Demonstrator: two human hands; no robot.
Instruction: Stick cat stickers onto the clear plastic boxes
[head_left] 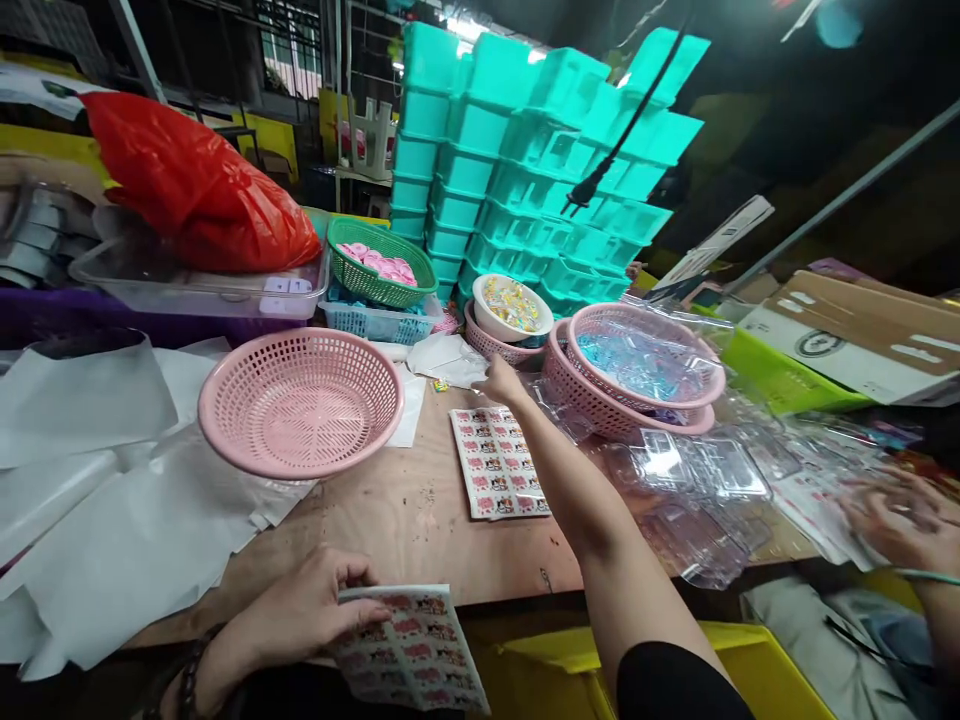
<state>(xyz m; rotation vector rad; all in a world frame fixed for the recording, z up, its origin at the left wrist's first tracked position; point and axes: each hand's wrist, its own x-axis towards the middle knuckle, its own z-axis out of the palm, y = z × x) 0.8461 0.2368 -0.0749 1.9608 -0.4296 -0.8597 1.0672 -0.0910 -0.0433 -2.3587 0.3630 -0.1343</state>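
My left hand (326,605) pinches a sheet of stickers (420,650) between thumb and fingers, at the table's front edge. Rows of small pink and cat-like pictures cover the sheet. My right hand (504,384) is stretched far forward over the table, its fingers curled beside a piece of white paper (446,358); whatever they pinch, if anything, is too small to make out. A stack of similar sticker sheets (495,465) lies under my right forearm. A small yellow packet (440,385) rests left of that hand. Just behind it, a white bowl (514,308) holds similar small yellow pieces.
A pink basket (300,400) stands left, beside white backing sheets (150,530). Pink baskets (637,360) with blue pieces and clear plastic boxes (697,480) are right. Turquoise bins (525,170) rise behind. A hanging plug (589,185) dangles above. Another person's hands (907,520) work far right.
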